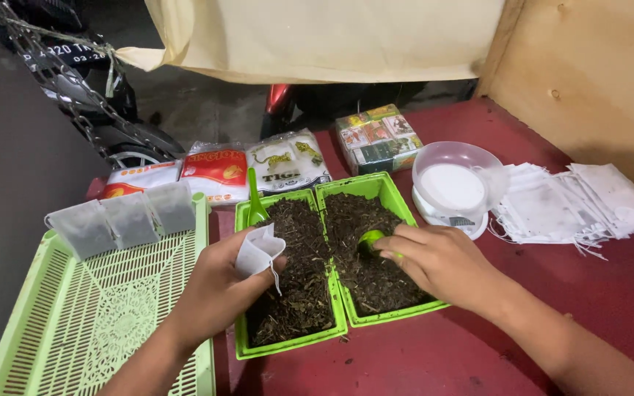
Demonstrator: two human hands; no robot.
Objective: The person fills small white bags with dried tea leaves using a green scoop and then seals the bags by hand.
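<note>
A small white filter bag (pixel 257 251), thin, papery and creased, w/ a short string dangling, is being pinched in the left hand (pixel 218 286), fingers closed on it, above the left green tray (pixel 288 345). A green plastic scoop (pixel 370 239) is being gripped by the right hand (pixel 438 264), fingers closed round the handle, its bowl being pressed into dark, coarse, shredded dry leaf in the right green tray (pixel 394 314); most of the scoop is being hidden by fingers, so its shape is hard to make out. Both trays are rectangular, glossy plastic, touching side by side on a dark red tabletop (pixel 478 352). A second green scoop (pixel 256 202) is standing in the left tray's far corner. At left, a pale green perforated basket (pixel 89 323) w/ lattice floor is carrying three filled bags (pixel 122 220), greyish and puffed, along its far rim; its near end is being cut off by the frame edge. Behind the trays, crinkled plastic packets (pixel 218 172) and a wrapped block of small boxes (pixel 377 138) are lying. A round white scale w/ clear bowl (pixel 453 187) is sitting just beside a loose stack of flat empty bags (pixel 574 205). Both forearms are being cropped at the bottom.
</note>
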